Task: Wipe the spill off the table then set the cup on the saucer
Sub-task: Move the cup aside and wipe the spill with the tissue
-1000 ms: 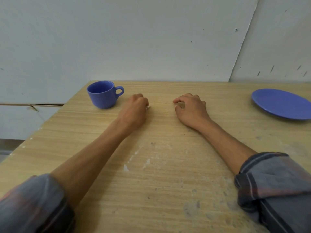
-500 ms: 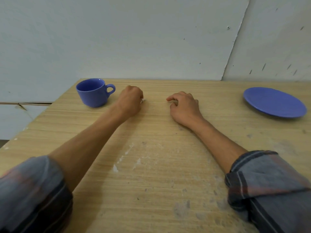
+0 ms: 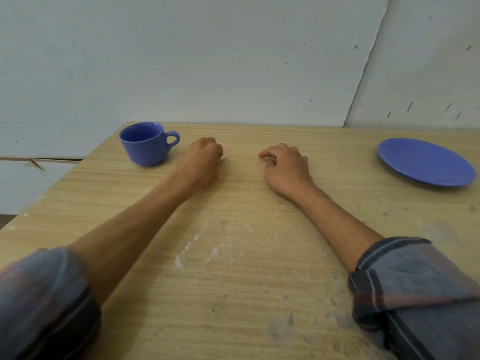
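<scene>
Leftmost of the task's things, the cup stands upright in the upper left of the frame, near the far left corner of the table. It is glossy blue ceramic, round and tapering to its base, with its loop handle turned toward frame right. That handle points at the left hand, which lies just beside the cup but apart from it, clearly the nearer hand for a lift. The left hand is clenched into a fist resting on the wood, and a small white scrap peeks out at its knuckles; it may be a tissue or cloth, but it is too small to tell. Toward frame centre, the right hand rests palm down with fingers loosely curled, holding nothing. No wet spill shows on the table, only dry whitish scuffs and grey smudges on the pale, matt wood-grain laminate in the lower middle of the frame. Far to the right edge of the frame lies the saucer, a shallow, shiny blue disc, flat on the table and well apart from both hands. The cup therefore has to cross the whole width of the table, past both hands, and the right hand sits closer to the saucer.
</scene>
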Tool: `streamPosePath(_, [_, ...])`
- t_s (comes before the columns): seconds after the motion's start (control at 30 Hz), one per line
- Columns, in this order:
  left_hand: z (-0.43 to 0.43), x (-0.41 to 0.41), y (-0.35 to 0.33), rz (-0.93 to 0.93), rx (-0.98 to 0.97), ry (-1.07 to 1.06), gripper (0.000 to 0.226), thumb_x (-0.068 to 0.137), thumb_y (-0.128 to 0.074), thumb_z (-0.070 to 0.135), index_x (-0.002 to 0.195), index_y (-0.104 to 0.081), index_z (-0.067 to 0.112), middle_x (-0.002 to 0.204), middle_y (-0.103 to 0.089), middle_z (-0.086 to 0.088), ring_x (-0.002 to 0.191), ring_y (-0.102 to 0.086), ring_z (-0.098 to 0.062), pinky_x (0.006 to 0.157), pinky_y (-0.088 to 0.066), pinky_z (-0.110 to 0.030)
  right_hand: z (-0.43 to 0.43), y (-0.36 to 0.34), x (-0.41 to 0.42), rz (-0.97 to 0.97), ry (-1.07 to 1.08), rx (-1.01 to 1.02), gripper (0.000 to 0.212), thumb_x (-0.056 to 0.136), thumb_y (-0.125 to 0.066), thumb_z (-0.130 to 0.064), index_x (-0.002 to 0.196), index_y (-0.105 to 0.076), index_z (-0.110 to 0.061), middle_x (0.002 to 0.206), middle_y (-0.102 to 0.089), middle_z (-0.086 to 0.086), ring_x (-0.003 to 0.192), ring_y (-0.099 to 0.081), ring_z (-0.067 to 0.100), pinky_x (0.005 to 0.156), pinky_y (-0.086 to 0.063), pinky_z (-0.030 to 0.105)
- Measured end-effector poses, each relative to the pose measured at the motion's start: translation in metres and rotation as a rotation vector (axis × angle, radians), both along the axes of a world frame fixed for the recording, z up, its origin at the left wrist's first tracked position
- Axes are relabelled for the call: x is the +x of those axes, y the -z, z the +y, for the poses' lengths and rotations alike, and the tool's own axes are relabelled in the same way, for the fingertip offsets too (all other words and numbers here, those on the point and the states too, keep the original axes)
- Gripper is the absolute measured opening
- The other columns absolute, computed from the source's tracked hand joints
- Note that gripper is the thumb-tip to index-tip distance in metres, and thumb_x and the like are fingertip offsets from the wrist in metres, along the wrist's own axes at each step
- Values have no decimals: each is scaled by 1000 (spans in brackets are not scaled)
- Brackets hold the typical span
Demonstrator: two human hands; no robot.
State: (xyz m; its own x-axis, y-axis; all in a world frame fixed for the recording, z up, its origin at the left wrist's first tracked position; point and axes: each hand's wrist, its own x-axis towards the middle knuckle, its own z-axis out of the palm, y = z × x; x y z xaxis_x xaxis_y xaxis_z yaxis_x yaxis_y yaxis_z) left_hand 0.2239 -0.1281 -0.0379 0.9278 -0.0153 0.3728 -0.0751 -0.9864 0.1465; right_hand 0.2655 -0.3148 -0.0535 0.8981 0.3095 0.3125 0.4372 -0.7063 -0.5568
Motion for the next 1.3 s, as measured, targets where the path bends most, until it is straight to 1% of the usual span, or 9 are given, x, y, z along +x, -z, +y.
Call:
streamPosePath(0.2, [-40,-27,-2,-14,-42,391,24,89,-55,7,105,-73,8,101,-71,-9,95,-64,-25,83,-43,-26,-2,-2,-2,2,-14,118,37,85,-43,-4,106,-68,-22,118,-62,0,114,-51,20,102,-37,38])
streamPosePath(0.3, [-18,-40,-12,86,-215,333,32,90,-54,13,119,-66,22,105,-74,7,101,-63,-7,87,-38,-17,-3,-8,-10,2,-109,277,24,87,-52,-10,101,-70,-18,107,-65,-2,97,-59,14,87,-46,22])
streamPosePath(0.37, [-4,-53,-12,98,-371,289,32,93,-54,17,121,-63,28,104,-72,14,103,-61,2,92,-41,-18,-1,-9,-17,-23,-196,226,17,86,-59,-16,97,-72,-17,98,-66,-4,87,-60,11,77,-46,17])
streamPosePath(0.57, [23,-66,0,37,-462,124,25,94,-54,13,113,-69,20,106,-70,12,96,-59,5,83,-38,0,-2,-9,-24,-144,-311,-62,23,83,-63,-36,96,-73,-20,95,-62,-7,94,-50,11,89,-42,30])
streamPosePath(0.83, [26,-65,4,15,-499,117,23,93,-55,11,107,-71,18,106,-71,9,99,-61,-2,83,-40,-2,0,-16,-26,-167,-350,-244,23,92,-56,-18,110,-68,-13,103,-63,4,93,-50,12,81,-37,23])
streamPosePath(0.97, [27,-64,4,19,-538,116,22,92,-55,11,105,-72,18,106,-73,7,101,-63,-5,93,-48,-21,-1,-15,-25,-202,-374,-231,19,91,-58,-16,103,-71,-12,97,-65,5,89,-58,17,81,-45,27])
streamPosePath(1.1, [28,-64,5,22,-542,108,22,92,-55,12,105,-72,18,106,-73,6,101,-63,-7,92,-48,-23,-2,-17,-26,-178,-422,-170,15,87,-64,-13,98,-74,-12,90,-64,-1,74,-53,-4,71,-37,4])
streamPosePath(1.2, [34,-60,12,-3,-451,47,21,92,-55,16,106,-71,17,109,-69,2,102,-61,-12,89,-46,-24,3,-18,-21,-148,-428,-112,12,84,-67,-9,92,-76,-10,85,-64,-2,73,-55,-6,71,-38,0])
streamPosePath(1.3, [37,-58,17,19,-303,-33,29,94,-50,29,117,-65,19,125,-62,1,116,-54,-18,100,-41,-35,23,-20,-1,-145,-368,-100,10,83,-68,-10,89,-76,-9,88,-68,4,74,-58,5,73,-41,7])
